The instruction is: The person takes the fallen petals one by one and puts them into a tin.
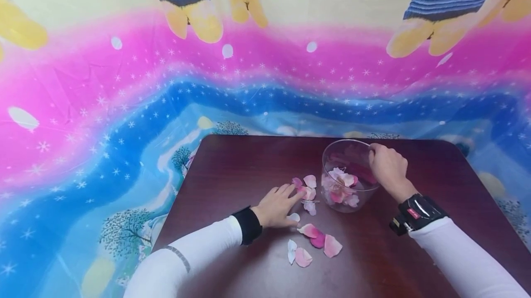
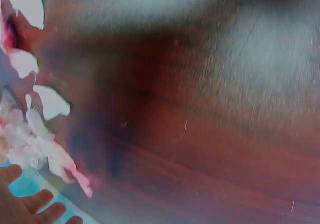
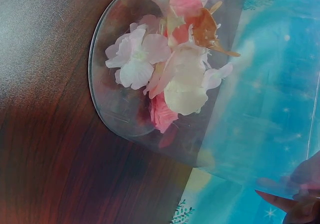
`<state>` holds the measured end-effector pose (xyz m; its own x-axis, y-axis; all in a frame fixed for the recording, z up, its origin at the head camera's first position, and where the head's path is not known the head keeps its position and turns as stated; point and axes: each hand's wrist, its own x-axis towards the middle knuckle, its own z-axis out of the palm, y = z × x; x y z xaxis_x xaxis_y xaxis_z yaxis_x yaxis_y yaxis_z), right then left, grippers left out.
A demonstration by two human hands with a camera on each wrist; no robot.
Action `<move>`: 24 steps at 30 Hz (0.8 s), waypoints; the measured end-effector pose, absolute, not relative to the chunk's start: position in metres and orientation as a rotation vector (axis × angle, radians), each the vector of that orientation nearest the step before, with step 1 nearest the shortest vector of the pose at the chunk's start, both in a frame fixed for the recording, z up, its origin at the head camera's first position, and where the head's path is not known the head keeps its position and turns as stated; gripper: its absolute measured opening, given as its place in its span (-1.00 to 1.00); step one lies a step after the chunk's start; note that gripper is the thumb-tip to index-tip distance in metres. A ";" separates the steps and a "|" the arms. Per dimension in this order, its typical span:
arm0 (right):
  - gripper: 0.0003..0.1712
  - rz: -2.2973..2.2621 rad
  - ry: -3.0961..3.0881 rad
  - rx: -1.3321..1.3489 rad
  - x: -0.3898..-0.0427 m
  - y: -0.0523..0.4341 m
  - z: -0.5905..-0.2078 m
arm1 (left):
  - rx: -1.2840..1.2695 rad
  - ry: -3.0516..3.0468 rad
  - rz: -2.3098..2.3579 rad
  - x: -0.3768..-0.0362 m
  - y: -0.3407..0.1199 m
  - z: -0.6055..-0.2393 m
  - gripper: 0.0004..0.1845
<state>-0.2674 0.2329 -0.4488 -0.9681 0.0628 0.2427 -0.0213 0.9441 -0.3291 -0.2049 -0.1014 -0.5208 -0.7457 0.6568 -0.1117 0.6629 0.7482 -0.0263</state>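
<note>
Looking down from the head view, the right hand [image 1: 387,166] has its fingers curled over the far rim of the bowl [image 1: 332,159], gripping it at the top edge. That clear bowl stands on the table [image 1: 249,159], right of centre, with pink and white petals heaped inside. Over on the other side, the left hand [image 1: 278,205] lies flat on the wood, fingers stretched out and relaxed, grasping nothing, fingertips touching the loose petals [image 1: 309,189] just beside the bowl. More petals lie scattered nearer the person, just below that hand, a small cluster of pink and pale ones. White sleeves on both arms, a dark cuff at the left wrist, a black strap [image 1: 416,215] on the right. Behind the table hangs a bright cloth [image 1: 124,81] in pink, blue and yellow.

Now the left wrist view: blurred, mostly dark wood grain. Pale petals [image 2: 50,104] run down the left edge, and straight fingertips [image 2: 30,204] show at the bottom left corner, holding nothing there.

On to the right wrist view: the bowl [image 3: 110,104] fills the frame, seen through its clear wall, its round base resting on the table [image 3: 50,149]. Inside, white, cream and pink petals [image 3: 175,84] are piled together. At the bottom right corner, fingertips [image 3: 295,204] pinch the bowl's rim, with blue cloth showing through the glass.
</note>
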 end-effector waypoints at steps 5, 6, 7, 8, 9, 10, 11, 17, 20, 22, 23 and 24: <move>-0.63 0.488 -2.851 -0.030 -0.267 0.233 -0.448 | 1.179 2.831 -0.049 -0.200 -0.100 -0.529 -0.06; -0.63 0.488 -2.851 -0.030 -0.267 0.233 -0.448 | 1.193 2.826 -0.049 -0.200 -0.100 -0.530 -0.09; -0.63 0.489 -2.850 -0.029 -0.267 0.233 -0.448 | 1.203 2.822 -0.049 -0.199 -0.099 -0.531 -0.13; -0.63 0.490 -2.847 -0.028 -0.267 0.233 -0.448 | 1.206 2.816 -0.051 -0.199 -0.099 -0.532 -0.17; -0.63 0.490 -2.844 -0.026 -0.267 0.233 -0.448 | 1.202 2.812 -0.062 -0.198 -0.098 -0.533 -0.20; -0.63 0.493 -2.843 -0.025 -0.266 0.233 -0.448 | 1.192 2.802 -0.066 -0.197 -0.097 -0.534 -0.22; -0.63 0.495 -2.841 -0.024 -0.266 0.233 -0.449 | 1.183 2.794 -0.064 -0.197 -0.096 -0.535 -0.25; -0.63 0.496 -2.841 -0.025 -0.266 0.232 -0.449 | 1.139 2.773 -0.008 -0.193 -0.092 -0.539 -0.54; -0.63 0.500 -2.841 -0.028 -0.267 0.232 -0.448 | 1.141 2.793 0.007 -0.192 -0.091 -0.539 -0.67; -0.64 0.501 -2.839 -0.027 -0.267 0.232 -0.448 | 1.149 2.803 0.012 -0.192 -0.090 -0.541 -0.72; -0.64 0.502 -2.838 -0.026 -0.267 0.233 -0.448 | 1.154 2.804 0.019 -0.192 -0.090 -0.541 -0.75; -0.64 0.502 -2.837 -0.025 -0.267 0.233 -0.448 | 1.159 2.806 0.028 -0.191 -0.090 -0.542 -0.78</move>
